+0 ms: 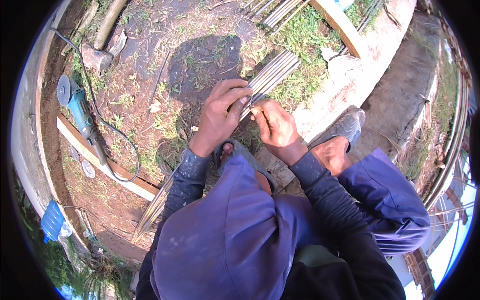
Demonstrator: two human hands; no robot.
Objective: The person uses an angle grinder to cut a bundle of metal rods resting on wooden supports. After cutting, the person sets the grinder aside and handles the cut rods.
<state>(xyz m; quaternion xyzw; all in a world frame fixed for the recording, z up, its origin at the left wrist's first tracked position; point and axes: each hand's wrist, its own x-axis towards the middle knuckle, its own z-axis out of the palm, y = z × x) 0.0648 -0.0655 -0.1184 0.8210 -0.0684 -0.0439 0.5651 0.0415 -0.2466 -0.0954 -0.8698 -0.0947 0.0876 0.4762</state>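
A bundle of thin metal rods (274, 73) slants from ahead of my hands down to the lower left, passing under my left forearm. My left hand (220, 112) is closed around the bundle, its thumb and fingers pressed on the rods. Close beside it, my right hand (276, 126) is closed in a pinch against the bundle's near side. Whatever sits between its fingertips is too small to make out. The rods' lower ends (150, 220) come out beyond my left sleeve.
At the left, a teal angle grinder (82, 112) with a black cord (95, 95) leans by a wooden board (107, 162). More rods (284, 14) and a timber (340, 27) lie ahead. A blue plastic bottle (52, 221) is at the lower left, a log (110, 22) at the upper left.
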